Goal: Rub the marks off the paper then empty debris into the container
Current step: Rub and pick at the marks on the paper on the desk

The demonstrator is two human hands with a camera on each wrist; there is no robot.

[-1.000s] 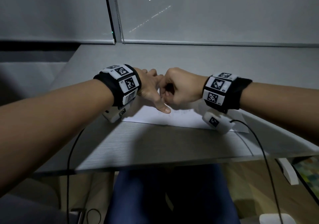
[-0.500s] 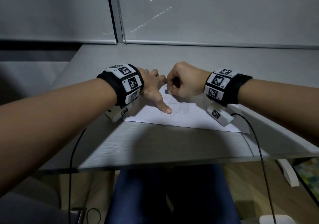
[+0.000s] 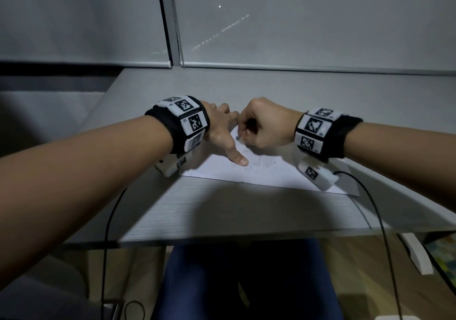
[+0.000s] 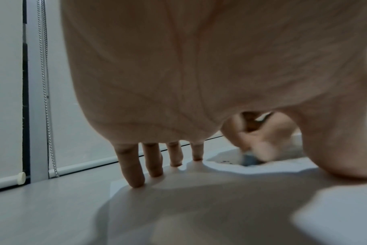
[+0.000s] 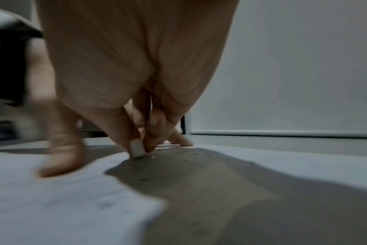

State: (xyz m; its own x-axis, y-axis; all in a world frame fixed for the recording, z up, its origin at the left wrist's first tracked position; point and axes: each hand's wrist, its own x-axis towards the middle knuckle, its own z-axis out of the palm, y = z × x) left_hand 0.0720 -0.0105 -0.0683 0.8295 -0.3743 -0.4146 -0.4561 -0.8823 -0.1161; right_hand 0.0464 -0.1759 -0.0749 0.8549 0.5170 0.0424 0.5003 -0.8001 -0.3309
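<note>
A white sheet of paper (image 3: 266,174) with faint pencil marks lies on the grey desk (image 3: 222,211). My left hand (image 3: 222,132) lies flat on the sheet's left part, fingers spread and straight, thumb pointing toward me; its fingertips (image 4: 136,180) press the paper (image 4: 262,167). My right hand (image 3: 264,127) is curled and pinches a small white eraser (image 5: 136,148) whose tip touches the paper (image 5: 52,207) at the far middle of the sheet. In the head view the eraser is mostly hidden by the fist. Small dark crumbs (image 5: 144,179) dot the sheet.
Closed roller blinds (image 3: 296,23) with a bead chain (image 4: 46,82) stand behind the desk. Black cables (image 3: 380,221) run from both wrist cameras over the desk's near edge. My legs are under the desk. No container is in view.
My right hand with the eraser slid away from me, from the sheet's near middle toward its far edge. My left hand stayed pressing the paper.
</note>
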